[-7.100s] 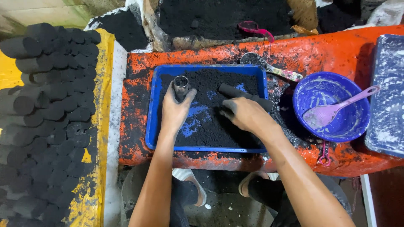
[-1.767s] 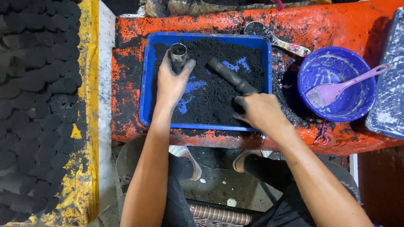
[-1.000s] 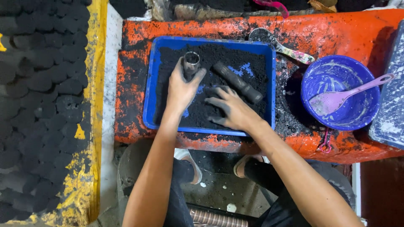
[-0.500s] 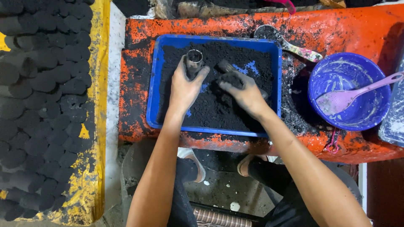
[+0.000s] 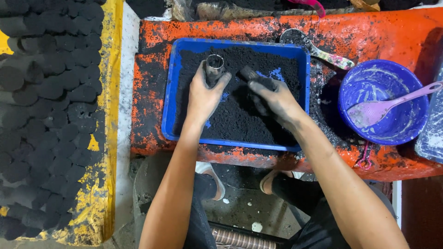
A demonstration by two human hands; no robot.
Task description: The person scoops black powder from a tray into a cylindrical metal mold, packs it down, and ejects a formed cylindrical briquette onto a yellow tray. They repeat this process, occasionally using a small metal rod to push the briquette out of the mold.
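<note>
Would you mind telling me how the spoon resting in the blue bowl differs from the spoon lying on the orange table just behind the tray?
The bowl spoon is plain lilac, smeared with pale paste; the table spoon has a multicoloured patterned handle and a scoop blackened with dark powder. The lilac one leans on the blue bowl rim, its handle pointing up-right; the patterned one lies flat, its handle pointing down-right. Neither is touched by a hand.
</note>
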